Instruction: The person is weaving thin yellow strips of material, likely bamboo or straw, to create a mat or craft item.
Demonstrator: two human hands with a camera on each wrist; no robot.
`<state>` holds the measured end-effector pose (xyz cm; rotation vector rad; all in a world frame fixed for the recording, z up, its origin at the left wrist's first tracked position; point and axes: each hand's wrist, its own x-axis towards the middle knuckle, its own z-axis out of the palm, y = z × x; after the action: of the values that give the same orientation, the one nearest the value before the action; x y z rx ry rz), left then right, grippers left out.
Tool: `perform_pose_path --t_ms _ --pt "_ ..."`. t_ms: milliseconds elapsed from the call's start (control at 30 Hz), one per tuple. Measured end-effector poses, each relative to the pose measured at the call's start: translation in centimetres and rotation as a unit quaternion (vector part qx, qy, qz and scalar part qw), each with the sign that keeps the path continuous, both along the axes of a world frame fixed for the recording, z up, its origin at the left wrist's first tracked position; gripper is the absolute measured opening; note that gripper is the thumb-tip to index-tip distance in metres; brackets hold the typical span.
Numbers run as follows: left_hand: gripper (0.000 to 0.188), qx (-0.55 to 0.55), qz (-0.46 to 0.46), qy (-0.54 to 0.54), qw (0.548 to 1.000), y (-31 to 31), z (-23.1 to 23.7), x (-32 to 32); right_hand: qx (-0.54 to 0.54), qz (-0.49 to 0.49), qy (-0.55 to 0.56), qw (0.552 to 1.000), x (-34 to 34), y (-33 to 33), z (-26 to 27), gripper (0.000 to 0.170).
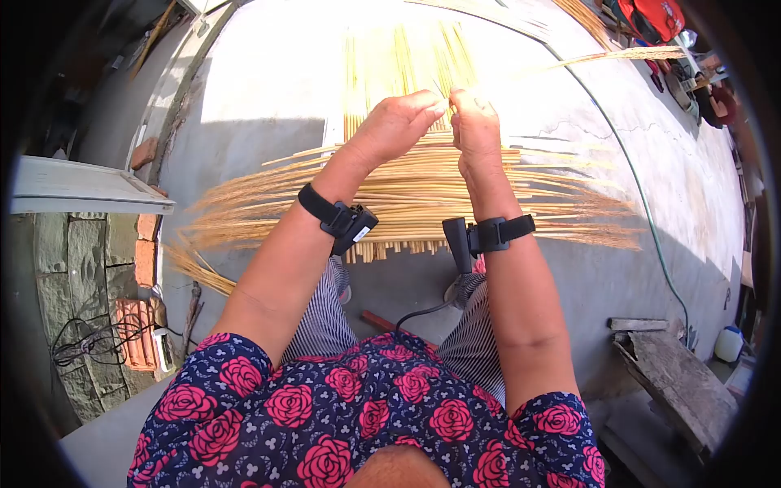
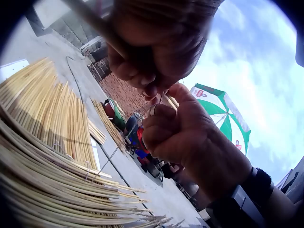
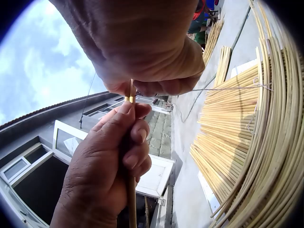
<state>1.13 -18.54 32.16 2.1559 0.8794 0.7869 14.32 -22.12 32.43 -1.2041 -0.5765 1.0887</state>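
Note:
My left hand (image 1: 399, 124) grips a slim plant stalk (image 3: 132, 204), thumb near its upper end, as the right wrist view shows. Right up against it, my right hand (image 1: 478, 122) has its fingers curled, pinching a thin string (image 3: 223, 89) at the stalk's tip. From the fingers the string runs taut down to the layered stalks (image 1: 407, 195), where loops of it bind a few of them. Those stalks lie crosswise, feathery at both ends, over a row of lengthwise stalks (image 1: 403, 57). The fingertips partly hide each other where the hands meet.
A green hose (image 1: 630, 175) curves along the concrete floor at right. Weathered boards (image 1: 679, 374) lie at lower right, and a white panel (image 1: 89, 183) juts in at left. Beside the brick edging sits a tangled black cable (image 1: 85, 346). A loose stalk bundle (image 1: 199, 272) lies left of the mat.

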Motion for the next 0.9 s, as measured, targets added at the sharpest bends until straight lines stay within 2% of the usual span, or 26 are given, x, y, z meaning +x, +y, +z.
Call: perform_pose_path --t_ms 100,200,300,333,433,467,500,567,667,767,867,900 --pt "0.029 0.005 -0.010 0.022 1.000 -0.2 0.1 0.5 -0.007 0.009 0.025 1.000 0.1 -0.3 0.3 0.009" --pt "0.024 0.056 -0.004 0.032 0.998 -0.1 -0.1 0.8 -0.004 0.008 0.029 1.000 0.3 -0.2 0.2 0.008" --pt "0.022 0.051 0.007 0.022 0.998 -0.1 -0.2 1.0 0.020 0.051 0.021 0.998 1.0 -0.3 -0.2 0.009" --pt "0.022 0.047 0.023 0.030 0.998 -0.1 -0.3 0.9 0.005 0.094 0.011 0.995 1.6 0.0 -0.3 0.011" --pt "0.021 0.083 0.043 0.032 0.995 0.4 -0.4 0.3 0.032 0.058 -0.050 0.997 1.9 0.2 -0.4 0.020" --pt "0.021 0.102 0.042 0.032 0.993 0.5 -0.3 -0.1 0.037 0.028 -0.046 0.998 2.6 0.5 -0.9 0.028" --pt "0.018 0.102 0.064 0.047 0.992 0.6 -0.3 -0.4 0.039 -0.010 -0.049 0.998 3.5 0.8 -1.4 0.025" --pt "0.012 0.100 0.106 0.068 0.987 0.9 -0.6 -0.4 0.032 -0.021 -0.085 0.996 5.1 0.9 -1.1 0.025" --pt "0.011 0.211 0.102 0.100 0.967 1.4 -0.9 -0.9 0.020 -0.063 -0.121 0.990 5.7 0.7 -0.8 0.024" --pt "0.022 0.155 0.116 0.056 0.979 0.5 -0.1 -0.9 0.059 -0.060 -0.167 0.982 5.9 0.8 -1.0 0.020" --pt "0.021 0.095 0.141 0.080 0.982 0.4 0.1 -0.9 0.162 -0.056 -0.216 0.961 5.4 1.0 -1.3 0.012" --pt "0.020 0.110 0.144 0.099 0.979 0.5 0.0 -0.9 0.183 -0.073 -0.272 0.942 5.1 1.1 -1.3 0.012"
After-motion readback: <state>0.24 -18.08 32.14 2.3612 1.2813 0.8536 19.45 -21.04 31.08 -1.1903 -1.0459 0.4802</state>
